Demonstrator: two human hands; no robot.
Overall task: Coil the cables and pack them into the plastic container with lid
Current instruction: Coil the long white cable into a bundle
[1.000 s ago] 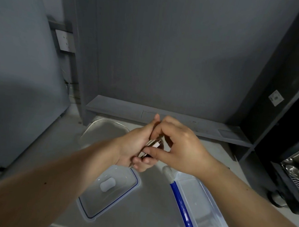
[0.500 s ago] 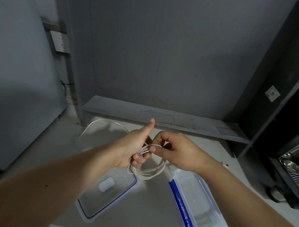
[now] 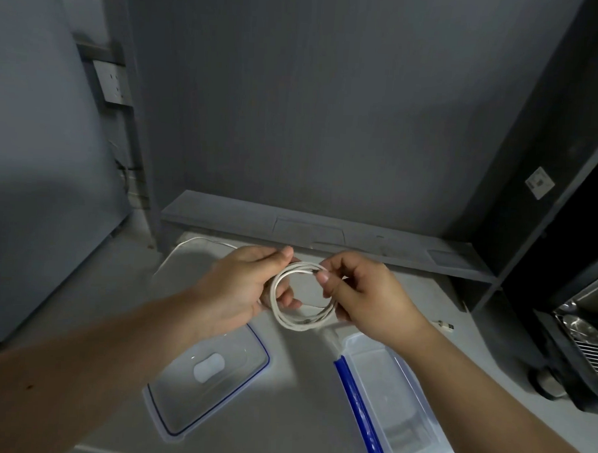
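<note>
Lid (image 3: 244, 349) lies flat on the table (image 3: 301, 384) at the lower left, partly under the left forearm, and a second cable (image 3: 187, 245) loops on the table behind it. Above the lid, the left hand (image 3: 240, 285) grasps the left side of the white coil (image 3: 298, 324), fingers curled through the ring and thumb laid along its top. The coil is held clear of the table between both hands, its opening turned roughly toward the camera. The right hand (image 3: 366, 294) pinches the coil's upper right strands between thumb and forefinger. Just below that wrist sits the open container (image 3: 417, 378), lying down and to the right of the coil, its long axis and blue clip (image 3: 358, 400) running from the near edge up toward the coil. The right hand is the nearer one, so the drop probably goes down and rightward. A loose plug (image 3: 444, 325) lies farther right.
</note>
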